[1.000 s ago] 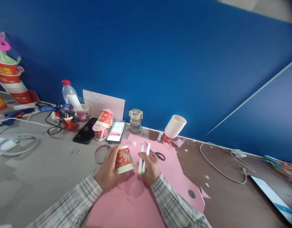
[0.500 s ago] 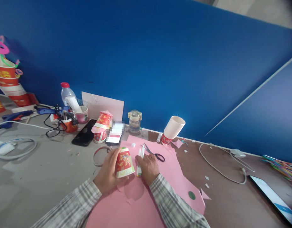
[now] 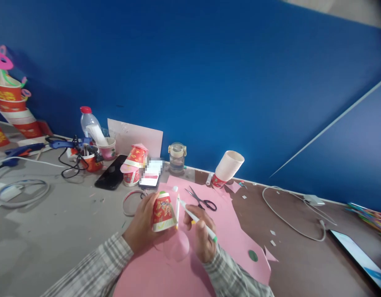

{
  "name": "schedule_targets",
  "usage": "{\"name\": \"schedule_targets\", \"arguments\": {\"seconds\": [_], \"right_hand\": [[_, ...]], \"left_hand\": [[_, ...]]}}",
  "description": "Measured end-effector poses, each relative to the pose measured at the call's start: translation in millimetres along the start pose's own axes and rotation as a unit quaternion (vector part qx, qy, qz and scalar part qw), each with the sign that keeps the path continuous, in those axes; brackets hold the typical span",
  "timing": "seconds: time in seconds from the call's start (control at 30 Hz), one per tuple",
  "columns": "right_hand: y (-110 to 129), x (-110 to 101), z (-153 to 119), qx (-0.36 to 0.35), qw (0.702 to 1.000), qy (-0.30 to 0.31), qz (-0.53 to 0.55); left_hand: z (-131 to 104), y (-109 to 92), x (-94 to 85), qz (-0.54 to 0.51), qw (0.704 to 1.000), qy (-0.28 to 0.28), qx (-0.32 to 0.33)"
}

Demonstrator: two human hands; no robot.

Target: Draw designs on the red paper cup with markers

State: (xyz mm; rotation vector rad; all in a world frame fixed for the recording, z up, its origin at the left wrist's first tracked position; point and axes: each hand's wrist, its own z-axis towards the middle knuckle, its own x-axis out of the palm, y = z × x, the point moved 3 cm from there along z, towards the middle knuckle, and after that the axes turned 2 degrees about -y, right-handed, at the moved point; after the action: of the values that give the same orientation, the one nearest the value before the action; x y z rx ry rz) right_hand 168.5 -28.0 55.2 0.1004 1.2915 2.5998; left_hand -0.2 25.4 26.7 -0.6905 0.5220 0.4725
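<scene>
My left hand (image 3: 142, 222) is wrapped round a red patterned paper cup (image 3: 164, 211), held upside down with its wide rim low and a bit of green at its top. In my right hand (image 3: 204, 235) is a white marker (image 3: 198, 220) with a green end, its other end pointing toward the cup but apart from it. A second white marker (image 3: 177, 208) lies on the pink paper (image 3: 227, 247) just right of the cup. Beyond my right hand are black-handled scissors (image 3: 202, 200). A pale pink round shape (image 3: 179, 246) sits below the cup.
Behind stand a decorated cup figure (image 3: 135, 161), a phone (image 3: 151, 173), a clear lidded jar (image 3: 177, 159) and a leaning stack of paper cups (image 3: 230, 165). Left are a black phone (image 3: 111, 173) and glue guns (image 3: 23, 152). A white cable (image 3: 289, 229) and a tablet-like device (image 3: 360, 260) lie right.
My right hand has lifted the green-ended marker off the pink paper and turned it toward the cup. The other marker stays lying there. My left hand still holds the cup in much the same place.
</scene>
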Motion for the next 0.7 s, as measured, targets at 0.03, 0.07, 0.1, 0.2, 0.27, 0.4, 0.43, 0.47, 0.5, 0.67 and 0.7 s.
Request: {"name": "schedule_targets", "arguments": {"seconds": [0.03,0.07,0.1,0.2,0.27,0.4,0.43,0.47,0.5,0.67,0.7], "right_hand": [[0,1,-1,0.0,1.0,-0.005,-0.006],[-1,3,-1,0.001,1.0,-0.01,-0.013],[-2,4,-1,0.004,1.0,-0.013,-0.016],[-7,9,-3,0.024,1.0,-0.017,0.009],[-8,12,-5,0.034,0.999,-0.015,0.017],[-7,14,-9,0.052,0.998,-0.011,-0.028],[-7,14,-10,0.063,0.997,-0.011,-0.036],[-7,14,-10,0.075,0.996,-0.013,-0.042],[-7,13,-11,0.083,0.995,-0.015,-0.048],[-6,13,-11,0.082,0.992,-0.018,-0.089],[-6,13,-11,0.081,0.992,-0.02,-0.092]], "left_hand": [[0,0,0.2,0.003,1.0,-0.003,0.004],[-1,1,0.5,0.006,1.0,-0.006,0.006],[-1,2,0.9,0.009,1.0,-0.008,0.006],[-3,5,2.1,0.015,1.0,-0.006,0.006],[-4,6,2.2,0.016,1.0,-0.002,0.005],[-3,4,1.0,0.006,1.0,0.011,-0.003],[-2,3,0.5,0.005,1.0,0.011,-0.003],[-2,2,0.0,0.004,1.0,0.011,-0.001],[-1,1,-0.4,0.005,1.0,0.01,0.001],[-2,0,-0.9,0.017,1.0,0.004,0.004],[-2,0,-0.8,0.017,1.0,0.002,0.005]]}}
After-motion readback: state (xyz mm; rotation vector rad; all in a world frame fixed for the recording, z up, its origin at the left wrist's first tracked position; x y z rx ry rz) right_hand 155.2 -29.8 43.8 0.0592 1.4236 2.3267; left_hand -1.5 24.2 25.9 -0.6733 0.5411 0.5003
